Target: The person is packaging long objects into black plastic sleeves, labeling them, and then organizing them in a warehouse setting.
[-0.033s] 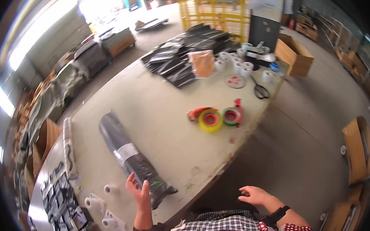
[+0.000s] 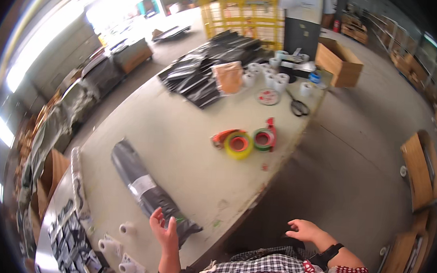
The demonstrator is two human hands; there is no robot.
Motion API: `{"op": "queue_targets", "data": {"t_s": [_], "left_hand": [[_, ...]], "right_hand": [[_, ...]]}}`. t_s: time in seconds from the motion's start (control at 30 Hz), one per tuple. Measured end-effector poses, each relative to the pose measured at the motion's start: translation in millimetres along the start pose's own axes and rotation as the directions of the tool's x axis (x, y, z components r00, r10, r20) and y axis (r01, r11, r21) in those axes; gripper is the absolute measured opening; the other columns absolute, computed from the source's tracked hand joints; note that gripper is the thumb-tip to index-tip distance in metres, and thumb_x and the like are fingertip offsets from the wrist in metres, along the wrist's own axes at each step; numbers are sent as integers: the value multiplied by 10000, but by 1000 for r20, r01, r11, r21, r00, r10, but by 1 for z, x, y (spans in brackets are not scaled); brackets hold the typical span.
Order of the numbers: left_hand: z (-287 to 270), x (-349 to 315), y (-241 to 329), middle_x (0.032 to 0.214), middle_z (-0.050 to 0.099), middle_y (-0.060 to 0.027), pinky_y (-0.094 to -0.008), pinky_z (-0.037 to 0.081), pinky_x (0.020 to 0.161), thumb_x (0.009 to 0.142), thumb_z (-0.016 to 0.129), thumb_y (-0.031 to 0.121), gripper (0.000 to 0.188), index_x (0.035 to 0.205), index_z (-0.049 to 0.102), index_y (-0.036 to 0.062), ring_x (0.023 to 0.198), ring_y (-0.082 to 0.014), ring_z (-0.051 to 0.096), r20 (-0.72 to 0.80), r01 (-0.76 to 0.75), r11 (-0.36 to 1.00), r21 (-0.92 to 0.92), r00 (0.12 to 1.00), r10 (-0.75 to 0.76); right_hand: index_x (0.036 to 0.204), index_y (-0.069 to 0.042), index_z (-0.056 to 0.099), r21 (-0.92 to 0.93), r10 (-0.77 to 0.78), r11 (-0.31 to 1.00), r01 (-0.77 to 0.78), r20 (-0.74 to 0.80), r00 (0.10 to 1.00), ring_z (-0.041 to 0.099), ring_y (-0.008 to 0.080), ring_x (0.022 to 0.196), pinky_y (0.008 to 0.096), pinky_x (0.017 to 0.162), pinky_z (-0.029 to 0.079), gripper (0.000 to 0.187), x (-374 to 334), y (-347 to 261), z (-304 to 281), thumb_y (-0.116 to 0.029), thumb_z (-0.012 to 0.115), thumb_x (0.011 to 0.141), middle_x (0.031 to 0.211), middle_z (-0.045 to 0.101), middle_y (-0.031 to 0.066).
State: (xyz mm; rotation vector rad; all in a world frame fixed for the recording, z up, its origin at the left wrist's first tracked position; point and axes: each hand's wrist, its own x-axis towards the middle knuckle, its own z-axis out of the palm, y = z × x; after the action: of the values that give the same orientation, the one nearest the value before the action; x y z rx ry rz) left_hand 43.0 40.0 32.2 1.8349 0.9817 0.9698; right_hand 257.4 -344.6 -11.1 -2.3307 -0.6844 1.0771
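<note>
1. We are seeing the left hand (image 2: 165,229) spreading its fingers, thumb standing apart, over the near end of a long dark-grey package (image 2: 160,202); it is hiding part of that end, and we cannot tell whether it is touching.
2. We are finding the right hand (image 2: 304,231) loosely bending its fingers, thumb and forefinger parted, past the edge of the table (image 2: 188,139); its lower fingers are folding partly out of sight.
3. The package is stretching ahead and leftward from the left hand, its smooth plastic wrinkling near the fingers; a pale label (image 2: 142,184) is crossing it, its print blurring.
4. Left of the left hand, we are noticing small white rolls (image 2: 129,228) and, farther out, glossy black packets (image 2: 74,243) overlapping too closely to count.
5. Ahead and left of the right hand, a ring-shaped yellow tape roll (image 2: 238,155) is lying near black-handled scissors (image 2: 299,108).
6. Far ahead of the left hand, a peach-coloured packet (image 2: 227,78) is partly covering creased, shiny black sheets (image 2: 197,80).
</note>
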Motion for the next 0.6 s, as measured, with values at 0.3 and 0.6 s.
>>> {"op": "queue_targets", "data": {"t_s": [0.3, 0.6], "left_hand": [[239, -93, 113, 926, 630, -85, -283, 485, 793, 801, 654, 108, 311, 1088, 584, 9, 870, -178, 617, 741, 117, 991, -67, 670, -29], [473, -94, 244, 1092, 602, -150, -350, 468, 894, 814, 672, 233, 425, 1175, 560, 40, 1018, -260, 594, 994, -389, 917, -93, 19, 109]], "right_hand": [[1277, -31, 481, 229, 356, 912, -341, -27, 934, 595, 266, 1046, 355, 846, 497, 611, -62, 194, -97, -423, 620, 829, 1185, 586, 157], [1206, -29, 539, 602, 301, 796, -66, -299, 906, 599, 244, 1029, 354, 864, 484, 495, -3, 325, -235, -354, 632, 844, 1110, 626, 149]]}}
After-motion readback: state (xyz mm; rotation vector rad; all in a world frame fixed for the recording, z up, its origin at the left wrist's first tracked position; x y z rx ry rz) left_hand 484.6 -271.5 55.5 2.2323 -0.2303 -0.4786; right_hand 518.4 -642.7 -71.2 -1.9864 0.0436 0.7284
